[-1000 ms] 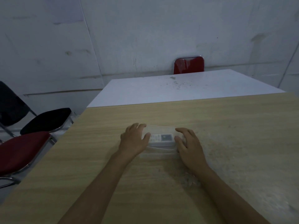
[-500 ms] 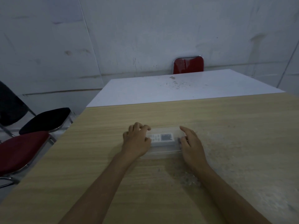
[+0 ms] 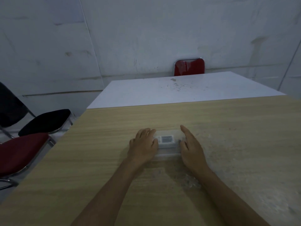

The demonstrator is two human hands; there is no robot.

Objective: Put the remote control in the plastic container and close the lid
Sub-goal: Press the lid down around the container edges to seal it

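A clear plastic container (image 3: 168,152) lies on the wooden table (image 3: 236,128) with its lid down flat on top. Through the lid I see the white remote control (image 3: 166,139) with its grey display. My left hand (image 3: 143,145) lies over the container's left end with the fingers curled on the lid. My right hand (image 3: 191,148) sits against the right end. Its fingers are straight and point away from me, and its thumb touches the container's side. The ends of the container are hidden under my hands.
A white table (image 3: 162,92) butts against the far edge of the wooden one, with a red chair back (image 3: 189,66) behind it. A red chair (image 3: 21,150) and a black chair (image 3: 45,121) stand to the left of the table.
The lid has come down flat on the container. My left hand has slid further onto the lid. My right hand's fingers have straightened beside the right end.
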